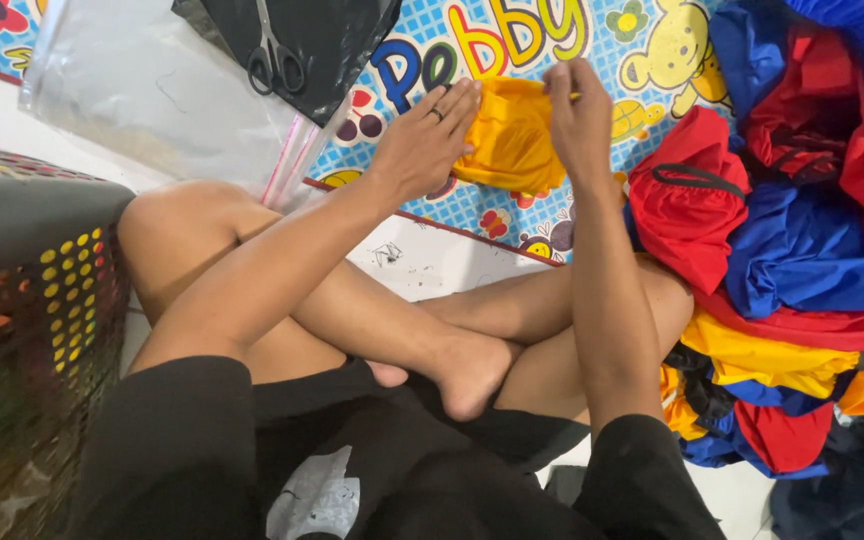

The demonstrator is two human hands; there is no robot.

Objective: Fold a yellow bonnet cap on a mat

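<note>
A folded yellow cloth bag [510, 140] lies on a colourful play mat [642, 40] in front of my crossed legs. My left hand [427, 135], a ring on one finger, rests flat on the bag's left side with fingers spread. My right hand [578, 115] pinches the bag's upper right edge between fingers and thumb. A red cloth bag [687, 200] with a black strap lies just right of my right hand.
A heap of red, blue and yellow cloth bags [802, 250] fills the right side. A dark perforated basket [32, 300] stands at the left. Clear plastic bags [152, 90] and a black bag with scissors [274, 55] on it lie at the upper left.
</note>
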